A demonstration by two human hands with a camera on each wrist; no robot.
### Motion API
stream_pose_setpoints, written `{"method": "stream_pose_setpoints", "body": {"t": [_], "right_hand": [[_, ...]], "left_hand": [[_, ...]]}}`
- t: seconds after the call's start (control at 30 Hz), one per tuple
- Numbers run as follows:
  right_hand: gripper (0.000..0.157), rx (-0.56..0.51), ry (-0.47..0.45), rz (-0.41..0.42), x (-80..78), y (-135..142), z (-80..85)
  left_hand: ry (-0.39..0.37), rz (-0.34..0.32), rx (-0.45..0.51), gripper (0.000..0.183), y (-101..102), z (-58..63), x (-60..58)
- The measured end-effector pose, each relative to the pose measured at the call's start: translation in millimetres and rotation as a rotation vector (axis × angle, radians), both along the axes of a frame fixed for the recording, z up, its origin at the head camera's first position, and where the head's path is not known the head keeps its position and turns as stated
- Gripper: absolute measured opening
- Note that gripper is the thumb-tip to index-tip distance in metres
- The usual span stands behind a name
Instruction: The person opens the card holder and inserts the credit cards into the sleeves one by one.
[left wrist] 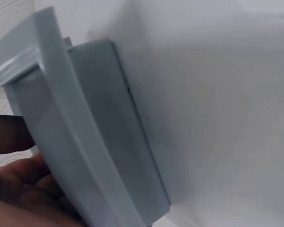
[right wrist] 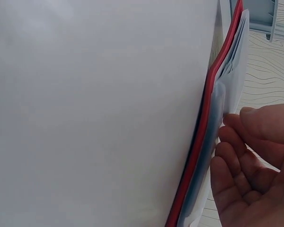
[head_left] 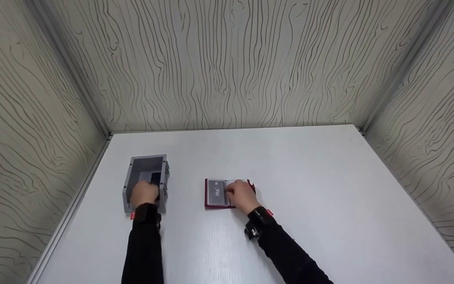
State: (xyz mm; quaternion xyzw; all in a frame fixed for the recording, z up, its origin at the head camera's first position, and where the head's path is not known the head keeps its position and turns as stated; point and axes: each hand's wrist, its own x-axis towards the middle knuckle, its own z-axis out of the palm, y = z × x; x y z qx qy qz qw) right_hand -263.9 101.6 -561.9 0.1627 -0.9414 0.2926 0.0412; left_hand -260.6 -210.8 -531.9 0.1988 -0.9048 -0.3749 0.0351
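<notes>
A small card holder with a red cover lies open on the white table, its clear sleeves showing. In its left sleeve is a grey card marked "Vip". Over the right-hand page is my right hand; in the right wrist view its bent fingertips touch the sleeves, the thumb close to the index finger. My left hand reaches down into a grey plastic bin. Beside its fingers lies a dark flat item. The bin's wall hides part of that hand in the left wrist view.
The white table stretches to the right of the card holder. Wood-grain panels enclose its back and both sides. The bin stands left of the card holder, with table surface between them.
</notes>
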Motion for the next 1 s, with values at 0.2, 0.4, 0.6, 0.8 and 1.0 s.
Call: {"method": "stream_pose_setpoints", "body": {"t": [0.2, 0.4, 0.6, 0.8, 1.0], "right_hand": [[0.018, -0.006, 0.001, -0.002, 0.6, -0.2, -0.1], [0.015, -0.008, 0.025, 0.003, 0.5, 0.3, -2.5], [0.015, -0.015, 0.021, -0.001, -0.2, 0.7, -3.2], [0.017, -0.014, 0.003, -0.006, -0.8, 0.0, -2.7], [0.017, -0.015, 0.005, -0.003, 0.4, -0.2, -0.4]], "left_hand": [[0.002, 0.011, 0.012, 0.024, -0.3, 2.8, 0.1], [0.039, 0.059, 0.035, 0.024, -0.5, 1.2, -3.4], [0.104, 0.073, 0.037, 0.014, 0.1, -2.0, -5.8], [0.087, 0.062, 0.056, 0.018, 0.0, -2.4, -5.8], [0.082, 0.061, 0.039, 0.018, 2.3, 0.6, -5.8]]}}
